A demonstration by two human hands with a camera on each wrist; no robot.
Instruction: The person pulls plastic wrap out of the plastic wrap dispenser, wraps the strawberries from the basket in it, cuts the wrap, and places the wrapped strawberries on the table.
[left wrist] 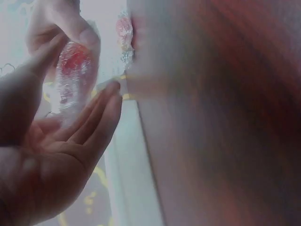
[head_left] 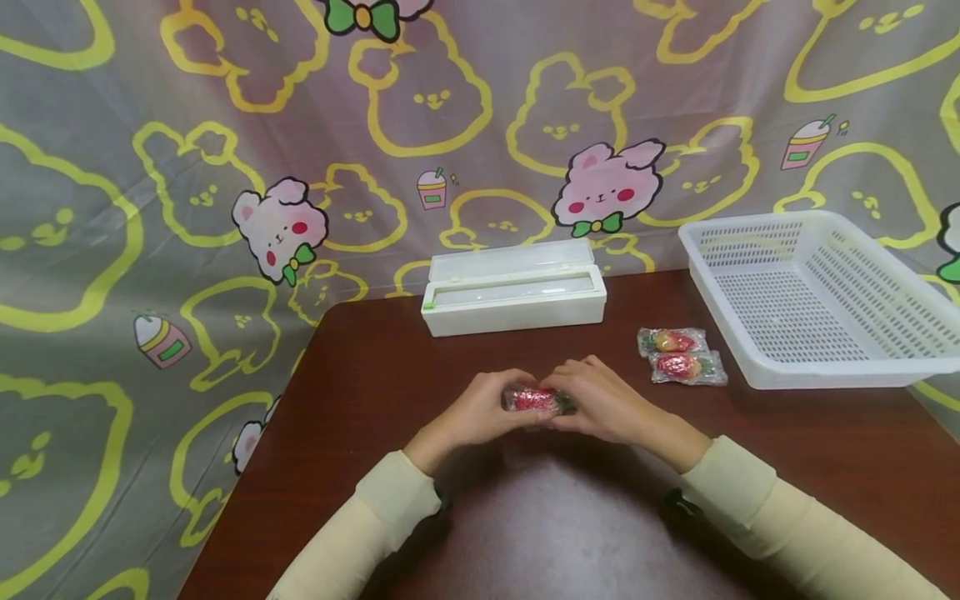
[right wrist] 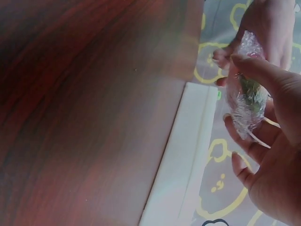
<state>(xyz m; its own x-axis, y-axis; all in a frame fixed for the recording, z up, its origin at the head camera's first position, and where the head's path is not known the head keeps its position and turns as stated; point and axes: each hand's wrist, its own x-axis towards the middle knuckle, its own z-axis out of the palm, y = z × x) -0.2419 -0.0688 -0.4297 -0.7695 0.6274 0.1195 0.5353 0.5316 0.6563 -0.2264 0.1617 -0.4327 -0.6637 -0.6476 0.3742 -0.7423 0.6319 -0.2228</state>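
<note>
A small red, strawberry-like item (head_left: 535, 400) with a green end is wrapped in clear film and held up between both hands over the table. My left hand (head_left: 480, 410) holds its red end between thumb and fingers. At the green end, my right hand (head_left: 600, 402) pinches it, thumb on the near side and fingers behind. In the right wrist view, crinkled film sticks out past the green part of the wrapped item (right wrist: 251, 99). The left wrist view shows the red part of the wrapped item (left wrist: 75, 70) under shiny film.
Behind the hands stands a long white cling film box (head_left: 517, 315), its clear lid raised. Two similar wrapped pieces (head_left: 678, 365) lie to the right, beside a white perforated basket (head_left: 847, 371). A patterned curtain (head_left: 495, 108) hangs behind the dark wooden table (head_left: 360, 375).
</note>
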